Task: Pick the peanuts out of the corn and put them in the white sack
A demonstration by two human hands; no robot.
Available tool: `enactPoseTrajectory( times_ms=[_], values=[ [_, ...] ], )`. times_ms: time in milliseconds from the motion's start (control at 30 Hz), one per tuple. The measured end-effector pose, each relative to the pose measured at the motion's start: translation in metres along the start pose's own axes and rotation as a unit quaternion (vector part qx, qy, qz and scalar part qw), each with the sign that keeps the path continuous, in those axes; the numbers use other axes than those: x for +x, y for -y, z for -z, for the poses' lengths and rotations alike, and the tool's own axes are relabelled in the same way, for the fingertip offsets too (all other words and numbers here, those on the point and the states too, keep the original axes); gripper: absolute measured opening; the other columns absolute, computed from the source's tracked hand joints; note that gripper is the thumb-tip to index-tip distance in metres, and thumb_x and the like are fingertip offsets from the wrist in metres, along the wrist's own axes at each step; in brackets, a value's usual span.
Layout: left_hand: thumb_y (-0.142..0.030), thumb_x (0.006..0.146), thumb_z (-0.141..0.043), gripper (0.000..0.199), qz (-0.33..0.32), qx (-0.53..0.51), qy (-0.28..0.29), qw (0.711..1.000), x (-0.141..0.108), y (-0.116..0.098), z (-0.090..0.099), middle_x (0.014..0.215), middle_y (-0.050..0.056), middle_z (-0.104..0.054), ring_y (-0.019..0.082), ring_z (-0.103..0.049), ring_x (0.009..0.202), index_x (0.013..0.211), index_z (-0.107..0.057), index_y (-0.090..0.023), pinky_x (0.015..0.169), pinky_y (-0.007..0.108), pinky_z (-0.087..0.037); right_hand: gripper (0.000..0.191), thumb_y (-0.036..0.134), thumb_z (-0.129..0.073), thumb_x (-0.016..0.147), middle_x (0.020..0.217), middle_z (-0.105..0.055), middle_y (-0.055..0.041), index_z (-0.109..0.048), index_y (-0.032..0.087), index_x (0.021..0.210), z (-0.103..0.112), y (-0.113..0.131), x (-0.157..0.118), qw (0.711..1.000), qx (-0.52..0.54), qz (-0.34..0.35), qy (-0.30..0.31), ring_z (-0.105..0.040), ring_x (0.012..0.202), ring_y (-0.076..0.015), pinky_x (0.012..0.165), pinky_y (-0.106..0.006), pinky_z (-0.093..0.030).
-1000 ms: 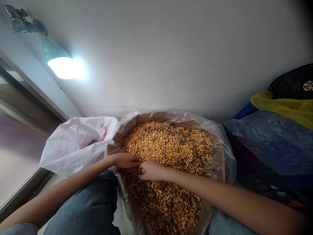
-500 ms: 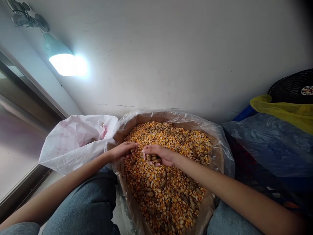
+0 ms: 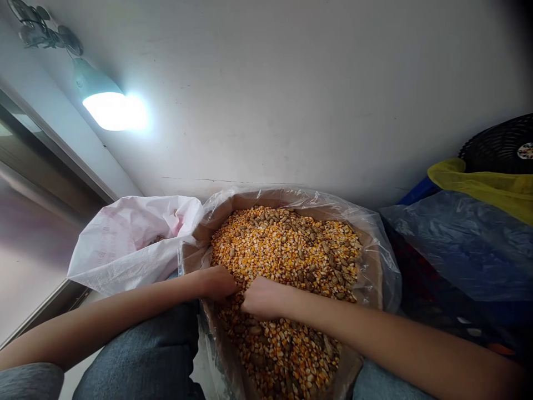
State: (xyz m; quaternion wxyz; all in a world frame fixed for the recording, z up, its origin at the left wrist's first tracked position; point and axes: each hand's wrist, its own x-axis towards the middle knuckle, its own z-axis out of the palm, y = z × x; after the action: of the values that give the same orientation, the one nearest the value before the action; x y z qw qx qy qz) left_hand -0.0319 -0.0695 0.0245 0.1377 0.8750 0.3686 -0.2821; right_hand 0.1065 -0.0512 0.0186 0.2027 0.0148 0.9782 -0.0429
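Wall (image 3: 291, 100) beyond bag rim (image 3: 266, 191), hands (image 3: 262, 297) in corn (image 3: 287, 250)

No text can be read here: the pink printing on the white sack (image 3: 125, 236) and the round label on the black grille (image 3: 525, 150) are too faint or small to be made out.

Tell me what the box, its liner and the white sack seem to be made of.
The box looks like matte brown cardboard. The liner seems thin clear plastic film, glossy, with crinkled highlights. The sack looks like woven plastic, white, with a faint weave and pink print.
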Motion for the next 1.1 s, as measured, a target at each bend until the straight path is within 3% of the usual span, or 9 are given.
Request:
enactPoseTrajectory(
  times_ms=[200,300,467,533,600,700,867,1000,1100],
  values=[
    [-0.034,0.069,-0.05,0.021,0.019,-0.09,-0.02,0.996,-0.006,0.013,0.009,0.069,0.003,-0.063,0.016,-0.054,0.058,0.081,-0.062,-0.021,0.048,0.023,-0.034,0.023,0.035,-0.051,0.07,0.08,-0.066,-0.0042,-0.063,0.025,0.087,0.007,-0.014,-0.008,0.988,0.13,-0.036,-0.073,-0.059,0.072,-0.0179,0.058,-0.026,-0.04],
    [-0.037,0.074,-0.044,0.023,0.106,-0.185,-0.117,0.97,-0.036,0.037,0.024,0.074,-0.001,-0.062,0.012,-0.054,0.062,0.086,-0.058,-0.023,0.055,0.021,-0.037,0.028,0.04,-0.049,0.071,0.085,-0.065,-0.003,-0.062,0.026,0.092,0.014,-0.026,-0.016,0.971,0.204,-0.058,-0.109,-0.058,0.077,-0.019,0.062,-0.027,-0.04],
    [-0.042,0.076,-0.04,0.039,0.532,-0.114,-0.336,0.769,-0.099,0.077,0.024,0.113,0.013,-0.048,0.028,-0.048,0.097,0.107,-0.047,-0.019,0.076,0.039,-0.039,0.029,0.041,-0.052,0.07,0.082,-0.064,-0.004,-0.063,0.023,0.09,0.018,-0.036,-0.021,0.948,0.28,-0.081,-0.13,-0.056,0.077,-0.0191,0.064,-0.027,-0.039],
    [-0.046,0.072,-0.046,0.053,0.607,-0.054,-0.362,0.705,-0.105,0.079,0.015,0.129,0.018,-0.028,0.038,-0.028,0.114,0.117,-0.039,-0.018,0.083,0.052,-0.03,0.03,0.043,-0.052,0.069,0.079,-0.063,-0.0037,-0.064,0.022,0.087,0.018,-0.036,-0.023,0.933,0.311,-0.097,-0.15,-0.056,0.072,-0.0175,0.062,-0.026,-0.039],
    [-0.047,0.072,-0.047,0.059,0.575,-0.043,-0.367,0.73,-0.097,0.073,0.007,0.134,0.016,-0.02,0.038,-0.018,0.119,0.122,-0.034,-0.019,0.088,0.056,-0.024,0.029,0.043,-0.051,0.071,0.077,-0.062,-0.0028,-0.063,0.021,0.085,0.022,-0.038,-0.028,0.91,0.344,-0.118,-0.2,-0.055,0.066,-0.0151,0.06,-0.026,-0.039],
    [-0.042,0.075,-0.044,0.047,0.384,-0.052,-0.364,0.847,-0.072,0.055,0.005,0.128,0.009,-0.033,0.029,-0.027,0.117,0.118,-0.039,-0.025,0.092,0.046,-0.027,0.029,0.043,-0.045,0.076,0.08,-0.061,-0.003,-0.06,0.02,0.087,0.043,-0.047,-0.037,0.838,0.361,-0.165,-0.374,-0.053,0.065,-0.0127,0.058,-0.024,-0.039],
    [-0.035,0.079,-0.041,0.029,0.129,-0.048,-0.325,0.936,-0.048,0.036,0.016,0.107,0.004,-0.051,0.019,-0.045,0.1,0.105,-0.049,-0.024,0.086,0.032,-0.035,0.032,0.044,-0.041,0.079,0.077,-0.056,-0.0029,-0.053,0.018,0.094,0.124,-0.067,-0.004,0.691,0.292,-0.162,-0.641,-0.046,0.057,-0.0092,0.051,-0.021,-0.037],
    [-0.036,0.08,-0.039,0.028,0.069,-0.06,-0.29,0.953,-0.045,0.031,0.016,0.097,0.004,-0.056,0.017,-0.051,0.091,0.102,-0.051,-0.022,0.08,0.029,-0.039,0.043,0.048,-0.028,0.083,0.099,-0.052,-0.0063,-0.046,0.02,0.109,0.18,-0.066,0.071,0.764,0.27,-0.112,-0.575,-0.049,0.084,-0.0132,0.071,-0.027,-0.039],
    [-0.036,0.078,-0.043,0.028,0.076,-0.072,-0.284,0.953,-0.045,0.033,0.007,0.099,0.004,-0.056,0.018,-0.051,0.093,0.102,-0.051,-0.023,0.08,0.03,-0.039,0.056,0.053,-0.033,0.078,0.125,-0.034,-0.0114,-0.031,0.021,0.124,0.182,-0.06,0.104,0.825,0.28,-0.183,-0.456,-0.033,0.111,-0.0249,0.085,-0.042,-0.032]
  ],
)
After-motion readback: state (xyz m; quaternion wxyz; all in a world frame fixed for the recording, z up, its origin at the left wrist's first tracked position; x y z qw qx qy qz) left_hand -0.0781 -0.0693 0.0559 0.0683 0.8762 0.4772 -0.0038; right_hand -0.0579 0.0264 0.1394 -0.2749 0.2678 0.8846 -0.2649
